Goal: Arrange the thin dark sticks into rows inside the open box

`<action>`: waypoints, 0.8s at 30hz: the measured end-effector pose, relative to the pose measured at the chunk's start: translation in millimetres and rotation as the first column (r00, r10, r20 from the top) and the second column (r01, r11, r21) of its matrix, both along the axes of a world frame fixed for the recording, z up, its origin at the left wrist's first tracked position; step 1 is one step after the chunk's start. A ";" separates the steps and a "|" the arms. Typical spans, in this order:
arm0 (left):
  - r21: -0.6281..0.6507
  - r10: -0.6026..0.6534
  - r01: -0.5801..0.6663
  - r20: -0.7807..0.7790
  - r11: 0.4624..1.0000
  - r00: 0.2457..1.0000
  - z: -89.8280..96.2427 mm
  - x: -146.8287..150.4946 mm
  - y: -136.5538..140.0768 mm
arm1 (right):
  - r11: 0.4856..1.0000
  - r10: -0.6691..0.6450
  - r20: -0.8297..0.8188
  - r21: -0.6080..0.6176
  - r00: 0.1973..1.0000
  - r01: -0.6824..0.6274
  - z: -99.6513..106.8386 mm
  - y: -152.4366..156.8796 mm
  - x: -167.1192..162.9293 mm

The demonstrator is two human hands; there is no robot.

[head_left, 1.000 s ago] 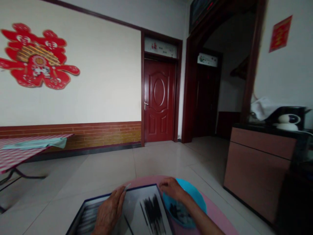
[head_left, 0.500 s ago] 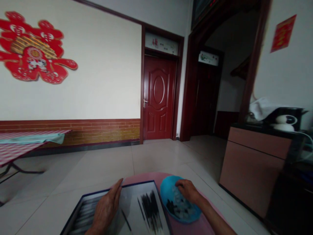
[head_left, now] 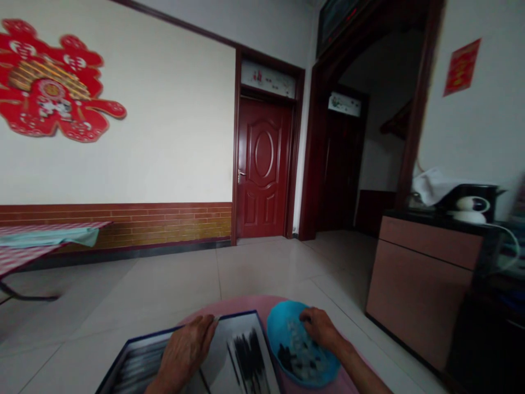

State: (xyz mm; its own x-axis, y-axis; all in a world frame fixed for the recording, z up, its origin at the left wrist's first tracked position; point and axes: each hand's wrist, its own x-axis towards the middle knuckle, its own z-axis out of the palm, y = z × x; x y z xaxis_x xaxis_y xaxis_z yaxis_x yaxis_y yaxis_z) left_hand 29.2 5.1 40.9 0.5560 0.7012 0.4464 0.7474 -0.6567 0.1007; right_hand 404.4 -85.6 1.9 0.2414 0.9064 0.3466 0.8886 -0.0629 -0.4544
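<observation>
My left hand is over a shallow white tray with a blue rim, its fingers drawn together near the back edge. A small pale bit shows at the fingertips, too blurred to name. Under and beside that hand, a thin dark stick lies in the tray. To its right is a bundle of thin black sticks with pale ends. My right hand reaches into a blue bowl, fingers curled together. Small clear and black pieces lie in the bowl; whatever the right fingers pinch is hidden.
Tray and bowl stand on a pink round table. More long grey items fill the tray's left part. A cabinet stands to the right, a checked-cloth table at the left, a red door ahead.
My left hand has shifted slightly right, its fingers now bent more closely together. The right hand stays in the bowl, its fingers a little more curled. The view has tilted slightly.
</observation>
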 end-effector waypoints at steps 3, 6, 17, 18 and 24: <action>-0.037 -0.009 0.009 -0.007 0.999 1.000 -0.2 -5.4 -0.4 | 0.998 0.050 0.058 -0.050 0.997 -0.047 -6.8 0.0 -4.9; -0.078 -0.016 0.016 0.002 0.997 1.000 0.0 -5.2 -1.2 | 0.994 0.074 0.109 -0.088 0.991 -0.064 -13.0 0.3 -12.9; -0.063 -0.055 0.054 -0.021 0.997 0.998 -4.1 3.0 -6.4 | 0.977 0.068 0.230 -0.214 0.971 -0.018 -11.0 2.1 -17.7; -0.059 -0.056 0.055 -0.015 0.997 0.998 -3.9 3.1 -6.9 | 0.976 0.067 0.237 -0.216 0.969 -0.015 -11.3 2.1 -18.1; 0.012 -0.062 0.062 0.014 0.998 0.998 -11.3 3.2 -6.2 | 0.988 0.045 0.284 -0.156 0.958 -0.001 -8.4 -2.5 -18.2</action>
